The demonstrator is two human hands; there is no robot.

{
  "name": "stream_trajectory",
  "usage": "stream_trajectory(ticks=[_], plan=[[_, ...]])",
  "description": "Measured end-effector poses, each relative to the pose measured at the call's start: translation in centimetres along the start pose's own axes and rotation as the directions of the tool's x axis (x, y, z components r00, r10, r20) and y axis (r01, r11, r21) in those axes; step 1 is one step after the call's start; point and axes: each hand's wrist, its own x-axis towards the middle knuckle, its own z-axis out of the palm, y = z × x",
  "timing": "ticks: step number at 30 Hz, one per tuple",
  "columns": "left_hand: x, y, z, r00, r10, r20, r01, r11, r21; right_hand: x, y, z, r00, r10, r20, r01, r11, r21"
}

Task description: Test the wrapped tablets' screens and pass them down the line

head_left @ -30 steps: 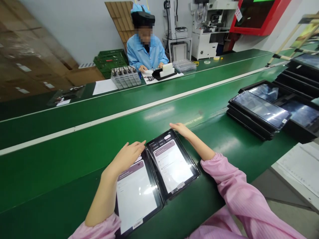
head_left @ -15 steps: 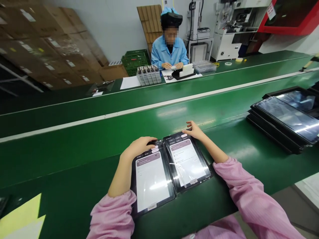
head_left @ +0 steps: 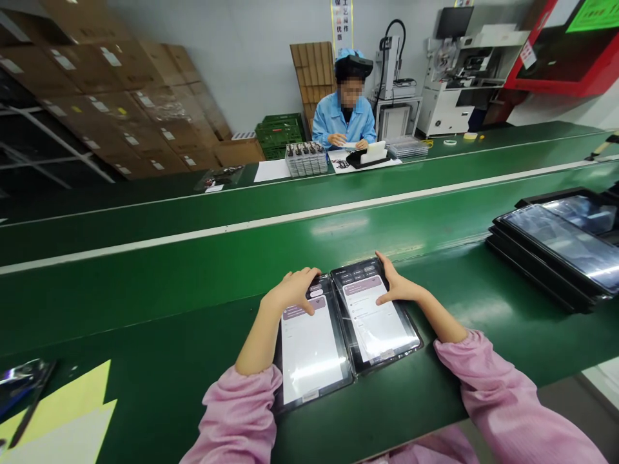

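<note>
Under L hand (head_left: 293,290), L tablet (head_left: 316,361) lies flat on green bench (head_left: 459,380); R tablet (head_left: 374,322) lies alongside, btwn the hands, its R side under R hand (head_left: 396,287). Long axis of each runs near-to-far from the wearer, far ends leaning a bit L; header ends w/ purple banners point away, pale label strips at the near ends. L hand: thumb & fingers spread, thumb over L tablet's banner, fingers at its far edge. R hand: unclenched, thumb over R tablet's screen, fingers stretched up by its far R corner. Can't tell if either hand grips or only rests.

Vs 0.5 s ago: R hand was at R tablet's far edge w/ fingers lifted; thumb's now down over the screen. L thumb now reaches lower, onto the banner. Tablets still side by side; view's shifted.

Well R of R hand: tablet stack (head_left: 561,248). Well L of L hand, nearer the wearer: yellow sheet (head_left: 80,393). Across from both hands: co-worker (head_left: 344,122), blue coat.
</note>
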Motion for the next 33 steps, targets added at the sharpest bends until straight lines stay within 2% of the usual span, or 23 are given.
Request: stream_trajectory(ticks=[3, 6, 9, 11, 14, 17, 21, 25, 30, 33], plan=[[0.1, 0.1, -0.5, 0.998, -0.009, -0.063, 0.005, 0.998, -0.069, -0.7, 0.1, 0.2, 0.983, 0.071, -0.170, -0.045, 0.987, 0.152], [0.2, 0.0, -0.7, 0.987, -0.067, -0.147, 0.050, 0.992, -0.120, -1.3, 0.7, 0.3, 0.914, 0.200, -0.353, -0.093, 0.951, 0.296], [0.4, -0.1, -0.3, 0.979, -0.023, -0.202, -0.002, 0.993, -0.122, -1.9, 1.1, 0.5, 0.868, 0.254, -0.427, -0.113, 0.938, 0.328], [0.4, -0.2, 0.1, 0.984, 0.075, -0.163, -0.101, 0.982, -0.160, -2.3, 1.1, 0.7, 0.874, 0.256, -0.414, -0.130, 0.943, 0.308], [0.1, -0.1, 0.6, 0.984, 0.174, -0.039, -0.178, 0.962, -0.205, -2.6, 0.9, 1.2, 0.920, 0.224, -0.321, -0.156, 0.962, 0.224], [-0.2, 0.5, 0.7, 0.986, 0.156, 0.049, -0.148, 0.978, -0.145, -2.8, 0.7, 1.6, 0.959, 0.139, -0.246, -0.112, 0.986, 0.122], [-0.5, 2.1, 0.7, 0.989, 0.090, 0.114, -0.083, 0.995, -0.060, -2.8, 0.5, 1.5, 0.975, 0.088, -0.203, -0.069, 0.993, 0.097], [-0.6, 2.9, 0.9, 0.996, 0.027, 0.086, -0.028, 1.000, 0.010, -2.8, 0.3, 1.4, 0.977, 0.095, -0.190, -0.078, 0.992, 0.095], [-0.5, 2.1, 0.9, 0.994, 0.093, 0.051, -0.089, 0.993, -0.076, -2.8, -0.1, 1.5, 0.978, 0.077, -0.196, -0.060, 0.994, 0.089], [0.1, 2.5, 1.2, 0.994, 0.109, 0.001, -0.109, 0.990, -0.091, -2.8, 0.2, 1.2, 0.973, 0.099, -0.210, -0.067, 0.986, 0.155]])
